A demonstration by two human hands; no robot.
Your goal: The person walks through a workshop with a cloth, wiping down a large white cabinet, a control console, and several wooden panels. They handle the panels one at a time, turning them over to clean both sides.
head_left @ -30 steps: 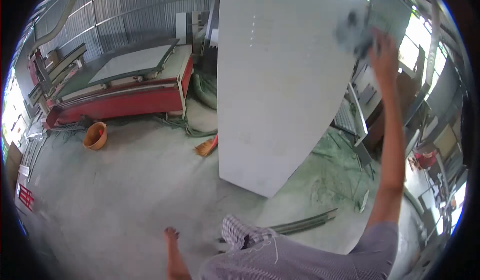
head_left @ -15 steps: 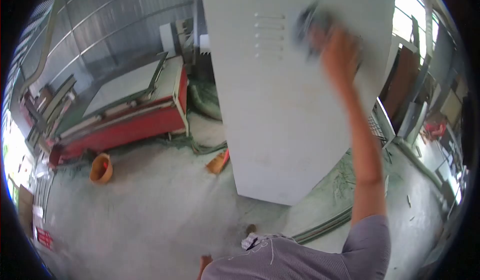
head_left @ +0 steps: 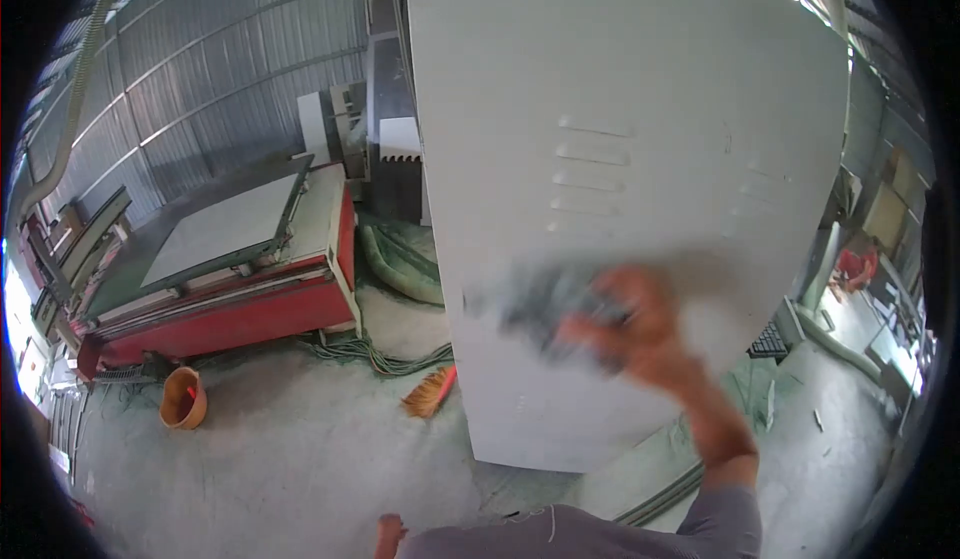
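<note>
A tall light-grey metal cabinet (head_left: 620, 379) with raised louvre slots stands right in front of me. My right hand (head_left: 640, 329) is closed around a crumpled dark grey rag (head_left: 550, 309), blurred by motion, against the cabinet's face just below the louvres. Low at the bottom edge, beside my shirt, shows a small part of my left hand (head_left: 390, 534). It is away from the cabinet, and its fingers are not clearly visible.
A red-sided machine table (head_left: 230, 319) carrying a pale sheet (head_left: 220, 229) stands at the left. On the floor are an orange bucket (head_left: 184, 399), a broom (head_left: 428, 393) and cables (head_left: 390, 359). A black crate (head_left: 768, 341) sits right of the cabinet.
My right hand has swept the rag down and to the left, from beside the louvres to below them. The view has tilted upward, showing more of the cabinet's upper face.
</note>
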